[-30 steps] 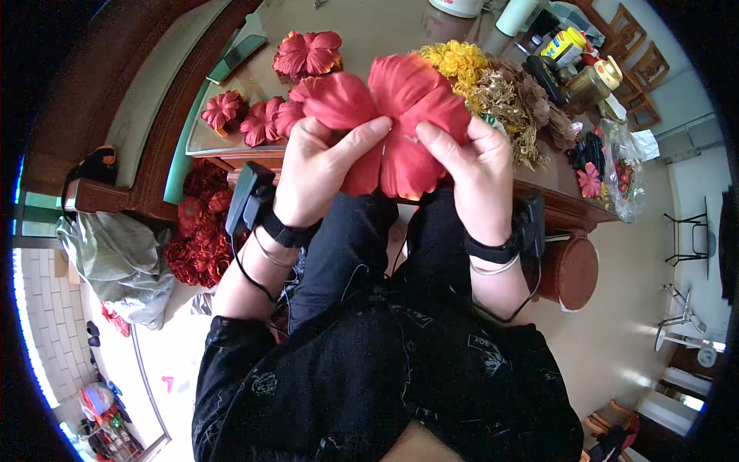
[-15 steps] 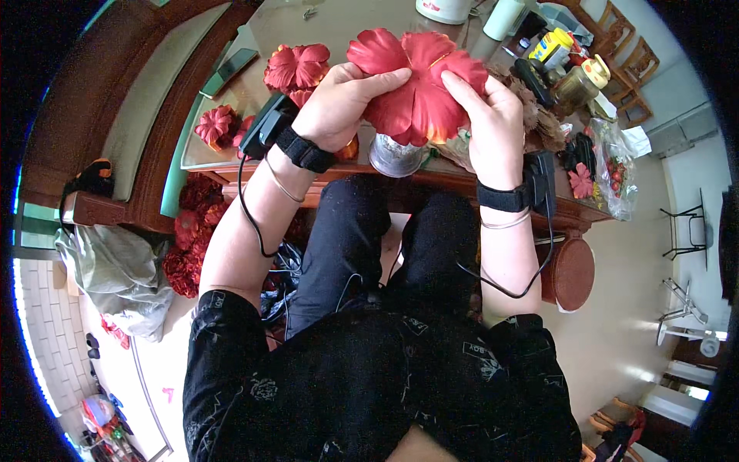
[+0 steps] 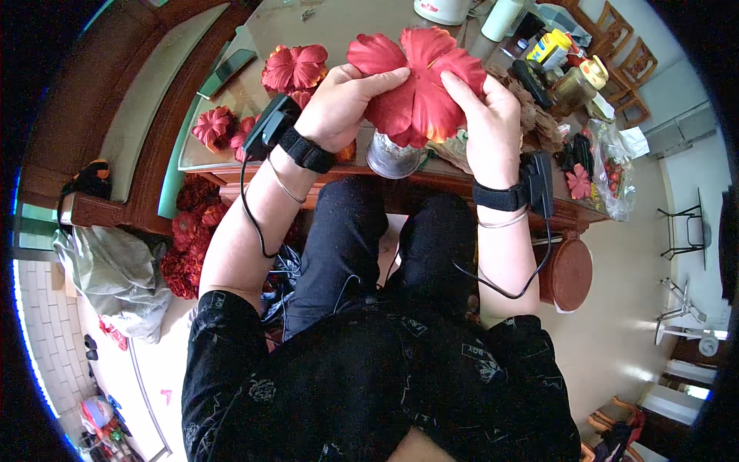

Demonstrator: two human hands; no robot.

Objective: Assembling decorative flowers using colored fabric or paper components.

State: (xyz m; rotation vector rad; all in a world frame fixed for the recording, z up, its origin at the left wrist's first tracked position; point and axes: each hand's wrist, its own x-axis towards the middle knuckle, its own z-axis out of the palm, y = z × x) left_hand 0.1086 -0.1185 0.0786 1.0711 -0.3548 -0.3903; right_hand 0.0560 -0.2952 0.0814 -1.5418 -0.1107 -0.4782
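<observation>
Between my hands, a large red fabric flower layer is spread wide, its broad petals tinged yellow at the edges. My left hand pinches it from the left, thumb on top. From the right, my right hand grips it the same way, and the fingers under the petals are hidden. Below the flower, close to the table's front edge, stands a grey cup of pale material. Left of my left hand lie a stack of red petal layers and a smaller red flower piece.
A phone lies on the glass-topped table's left side. To the right are a brown jar, a yellow bottle, dried brown material and a clear plastic bag. Dark red flowers are heaped below left; a round stool stands right.
Almost nothing differs. Both hands keep the same pinch on the red flower layer, and the whole view has shifted very slightly.
</observation>
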